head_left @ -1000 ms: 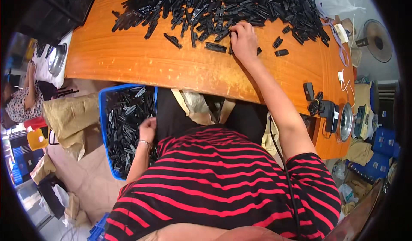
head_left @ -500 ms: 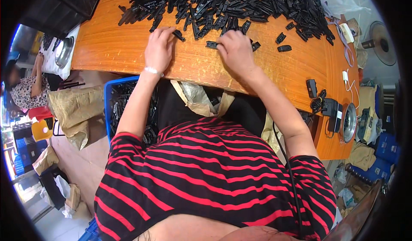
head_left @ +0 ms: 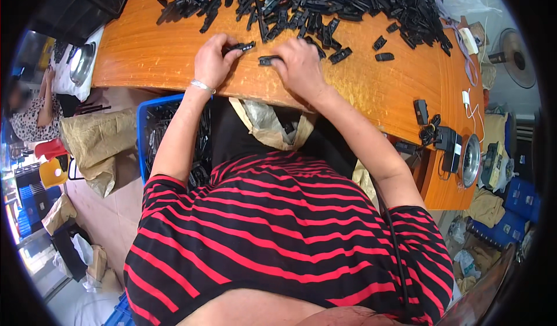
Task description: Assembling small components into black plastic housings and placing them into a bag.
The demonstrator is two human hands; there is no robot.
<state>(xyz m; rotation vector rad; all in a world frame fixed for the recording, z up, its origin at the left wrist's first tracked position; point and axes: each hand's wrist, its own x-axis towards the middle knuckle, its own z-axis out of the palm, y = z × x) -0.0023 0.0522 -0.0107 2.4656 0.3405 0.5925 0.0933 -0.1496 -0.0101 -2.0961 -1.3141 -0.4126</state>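
Right, both hands on the orange table (head_left: 145,53), near its front edge. Left hand (head_left: 212,62) is closed round a small black plastic part (head_left: 241,47), one end poking out past the fingers. Right hand (head_left: 299,65) lies just beside it, fingertips pinching a second black part (head_left: 268,60) against the tabletop. Big heap of black parts (head_left: 325,1) covers the table's far side, a few strays just beyond the right hand. Blue crate (head_left: 145,129) with more black pieces sits below the table's front edge, under the left forearm.
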